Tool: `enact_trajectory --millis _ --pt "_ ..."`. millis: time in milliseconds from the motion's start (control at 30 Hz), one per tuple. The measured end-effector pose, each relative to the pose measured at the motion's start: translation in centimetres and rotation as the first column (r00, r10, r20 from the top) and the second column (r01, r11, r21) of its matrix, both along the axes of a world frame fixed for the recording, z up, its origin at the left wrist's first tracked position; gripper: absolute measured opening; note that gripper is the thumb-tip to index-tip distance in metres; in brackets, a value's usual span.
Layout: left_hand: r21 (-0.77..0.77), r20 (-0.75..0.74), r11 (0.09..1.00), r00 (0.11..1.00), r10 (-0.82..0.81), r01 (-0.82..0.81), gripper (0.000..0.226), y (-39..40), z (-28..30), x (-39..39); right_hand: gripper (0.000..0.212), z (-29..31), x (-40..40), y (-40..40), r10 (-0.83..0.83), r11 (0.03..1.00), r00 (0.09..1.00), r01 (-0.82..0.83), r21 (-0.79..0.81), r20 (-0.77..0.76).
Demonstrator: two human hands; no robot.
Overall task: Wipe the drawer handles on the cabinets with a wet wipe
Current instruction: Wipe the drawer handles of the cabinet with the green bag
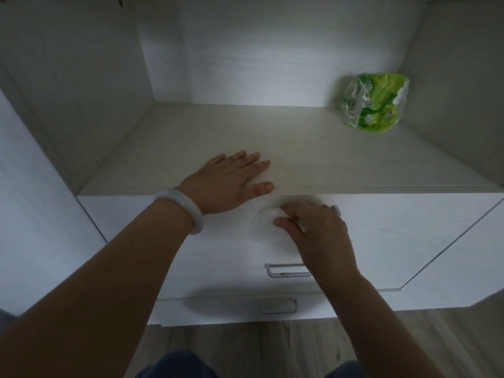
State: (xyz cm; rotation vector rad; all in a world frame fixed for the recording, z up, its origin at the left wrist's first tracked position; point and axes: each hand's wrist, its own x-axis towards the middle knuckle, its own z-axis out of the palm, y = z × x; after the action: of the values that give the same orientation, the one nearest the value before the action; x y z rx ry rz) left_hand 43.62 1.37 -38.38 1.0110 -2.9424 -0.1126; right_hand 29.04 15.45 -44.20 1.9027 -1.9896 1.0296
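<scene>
Drawer handles on the white cabinet front: three levels seen. Top handle mostly hidden under the right hand [311, 225]; only a metal end [336, 209] pokes out past the knuckles, high on the top drawer face. Middle handle [287, 270], a metal bar, lies bare directly below that hand, partly cut off at its right end by the wrist. Lowest handle [278, 306] sits below again, near the floor edge.

Right hand: fingers curled around a bunched white wet wipe [268, 214], the wipe blurred, pressed to the drawer front at the top handle. Likely mid-wipe on that handle; contact with the bar itself cannot be confirmed.

Left hand [229, 181]: flat, fingers straight and spread, palm down on the shelf surface [327, 159] just above the top drawer edge, holding nothing. Appears to be bracing. A pale bangle [185, 207] circles the wrist.

Key relation: all handles run left to right, stacked in one vertical line. The middle handle lies straight down from the wipe hand, toward the person. The right hand is the nearer one; the left is higher, on the shelf. Next stroke would probably be a drop downward, then a sweep along the bar's length.

Green wipe packet [375, 102] rests at the right rear of the shelf, well apart from both hands.
</scene>
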Motion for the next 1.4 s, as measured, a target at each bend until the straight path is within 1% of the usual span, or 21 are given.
enact_trajectory --millis 33,100,167,233,333,433,500,533,567,633,700,767,867,933,1000,1100,1167,1233,1333,1400 --pt "0.003 0.007 1.000 1.000 -0.004 0.004 0.073 0.0 0.0 0.1 0.011 -0.2 -0.3 0.4 0.004 1.000 0.999 -0.005 -0.012 -0.037" --pt "0.012 0.026 1.000 1.000 -0.011 0.010 0.082 0.1 0.2 0.2 0.013 -0.3 -2.2 1.7 -0.024 0.996 0.997 0.017 -0.084 -0.079" --pt "0.019 0.037 1.000 0.999 -0.011 0.010 0.089 0.2 0.3 0.2 0.016 0.0 -3.6 2.8 -0.075 0.986 0.996 0.067 -0.152 -0.052" --pt "0.014 0.038 1.000 0.999 -0.003 0.002 0.090 0.2 0.2 0.1 0.013 0.3 -3.0 2.4 -0.077 0.983 0.996 0.068 -0.169 -0.050" --pt "0.014 0.039 1.000 0.999 0.002 -0.002 0.090 0.3 0.2 0.0 0.012 0.0 -0.5 0.6 -0.002 0.992 0.991 -0.015 -0.127 -0.134" --pt "0.012 0.038 1.000 0.999 -0.004 0.004 0.089 0.3 0.2 0.2 0.015 0.1 -0.8 0.3 0.071 0.991 0.989 -0.084 -0.100 -0.131" --pt "0.014 0.037 1.000 0.999 -0.006 0.005 0.089 0.3 0.3 0.2 0.018 0.2 -2.3 1.3 0.042 0.990 0.992 -0.058 -0.131 -0.122" --pt "0.015 0.036 1.000 0.999 -0.005 0.004 0.089 0.4 0.3 0.2 0.014 0.2 -3.1 1.8 0.008 0.989 0.994 -0.023 -0.146 -0.105" --pt "0.015 0.034 1.000 0.999 -0.003 0.002 0.088 0.4 0.2 0.1 0.011 0.1 -3.5 2.2 -0.024 0.990 0.997 0.012 -0.144 -0.078" --pt "0.011 0.027 1.000 1.000 0.002 -0.002 0.089 0.3 0.2 0.1 0.015 -0.1 -2.9 2.1 -0.060 0.992 0.998 0.055 -0.118 -0.037" --pt "0.007 0.024 1.000 1.000 0.004 -0.004 0.091 0.2 0.2 0.1 0.012 -0.2 -1.3 1.1 -0.038 0.994 0.999 0.034 -0.101 -0.031" --pt "0.003 0.026 1.000 1.000 -0.002 0.002 0.090 0.2 0.1 0.1 0.009 -0.3 -0.1 0.3 0.007 0.996 0.998 -0.012 -0.093 -0.057" --pt "0.013 0.032 1.000 0.999 -0.014 0.014 0.090 0.1 0.1 0.3 0.012 0.1 -1.5 1.0 0.088 0.991 0.990 -0.098 -0.092 -0.111" --pt "0.015 0.028 1.000 0.999 -0.018 0.017 0.090 0.0 0.2 0.3 0.016 0.4 -3.5 2.0 0.059 0.993 0.994 -0.068 -0.099 -0.094" --pt "0.019 0.026 1.000 1.000 -0.011 0.010 0.090 0.1 0.2 0.3 0.024 0.6 -4.8 2.8 0.019 0.996 0.999 -0.021 -0.090 -0.030" --pt "0.007 0.027 1.000 1.000 -0.003 0.002 0.091 0.2 0.1 0.1 0.022 0.5 -3.8 2.5 -0.012 0.993 1.000 0.013 -0.118 0.008" --pt "0.008 0.026 1.000 1.000 0.002 -0.002 0.091 0.2 0.1 0.1 0.015 0.3 -2.0 1.5 0.015 0.991 1.000 -0.014 -0.133 0.011" --pt "0.011 0.027 1.000 1.000 -0.004 0.004 0.090 0.2 0.1 0.2 0.011 0.2 -1.0 1.0 0.073 0.989 0.996 -0.078 -0.124 -0.043" --pt "0.019 0.024 1.000 1.000 -0.014 0.013 0.089 0.1 0.1 0.3 0.015 0.7 -2.5 1.4 0.114 0.989 0.990 -0.121 -0.089 -0.079" --pt "0.027 0.021 1.000 1.000 -0.010 0.010 0.090 0.1 0.2 0.3 0.021 0.7 -4.6 2.2 0.076 0.993 0.997 -0.079 -0.088 -0.028"
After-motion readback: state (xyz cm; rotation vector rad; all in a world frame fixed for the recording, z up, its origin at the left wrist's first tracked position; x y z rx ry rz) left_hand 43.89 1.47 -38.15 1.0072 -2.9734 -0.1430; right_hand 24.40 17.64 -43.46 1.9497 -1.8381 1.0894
